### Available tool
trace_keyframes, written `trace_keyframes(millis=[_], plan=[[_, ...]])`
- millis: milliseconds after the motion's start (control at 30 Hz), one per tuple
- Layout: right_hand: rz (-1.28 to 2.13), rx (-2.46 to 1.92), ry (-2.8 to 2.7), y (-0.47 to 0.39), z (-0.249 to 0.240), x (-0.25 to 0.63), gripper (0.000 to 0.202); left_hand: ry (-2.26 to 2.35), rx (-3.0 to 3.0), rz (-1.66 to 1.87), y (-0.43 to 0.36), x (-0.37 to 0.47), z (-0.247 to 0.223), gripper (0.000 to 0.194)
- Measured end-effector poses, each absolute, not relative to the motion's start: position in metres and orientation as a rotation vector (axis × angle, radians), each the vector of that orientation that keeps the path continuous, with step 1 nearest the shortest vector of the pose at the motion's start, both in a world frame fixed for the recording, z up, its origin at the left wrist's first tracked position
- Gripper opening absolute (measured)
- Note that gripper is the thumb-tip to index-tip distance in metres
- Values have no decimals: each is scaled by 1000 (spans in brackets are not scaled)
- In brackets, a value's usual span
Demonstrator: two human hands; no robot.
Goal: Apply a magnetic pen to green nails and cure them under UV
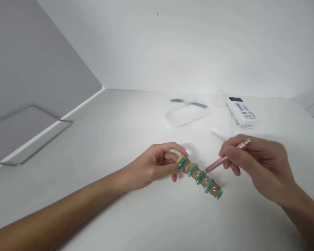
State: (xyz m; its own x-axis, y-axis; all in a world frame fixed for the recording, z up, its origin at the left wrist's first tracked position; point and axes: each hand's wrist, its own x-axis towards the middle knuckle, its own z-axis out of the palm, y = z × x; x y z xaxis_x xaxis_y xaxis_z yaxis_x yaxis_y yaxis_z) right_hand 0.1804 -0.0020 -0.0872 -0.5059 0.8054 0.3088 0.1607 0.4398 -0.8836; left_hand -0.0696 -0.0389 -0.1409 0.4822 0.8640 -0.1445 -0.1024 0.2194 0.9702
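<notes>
Above the white surface (99,216), the left hand (157,162) pinches one end of the strip (191,169) of green nails, the right hand (256,160) grips a pink pen (219,162) touching it, and beyond lies a white case (242,111) (its blue and black print too small to read).

In our left hand (162,162) we hold a tan strip (189,169) by its upper end; green nails (192,169) sit across it. Our right hand (259,164) grips a pink pen (221,161), its tip at the middle nail. Beyond lie glasses (186,113) and a white device (243,111) on the table (115,122).
</notes>
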Motion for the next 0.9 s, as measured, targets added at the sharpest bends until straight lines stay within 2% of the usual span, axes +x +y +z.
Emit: trace_keyframes(millis=[167,433,900], plan=[[1186,-693,-2009,-8,-86,179,18,817,1150,794,-40,-70,-141,16],[1097,-777,-1602,-6,-91,180,24,835,1079,803,-39,-75,-141,15],[1111,-854,-1732,-3,-91,185,24,876,1080,778,-39,-75,-139,18]])
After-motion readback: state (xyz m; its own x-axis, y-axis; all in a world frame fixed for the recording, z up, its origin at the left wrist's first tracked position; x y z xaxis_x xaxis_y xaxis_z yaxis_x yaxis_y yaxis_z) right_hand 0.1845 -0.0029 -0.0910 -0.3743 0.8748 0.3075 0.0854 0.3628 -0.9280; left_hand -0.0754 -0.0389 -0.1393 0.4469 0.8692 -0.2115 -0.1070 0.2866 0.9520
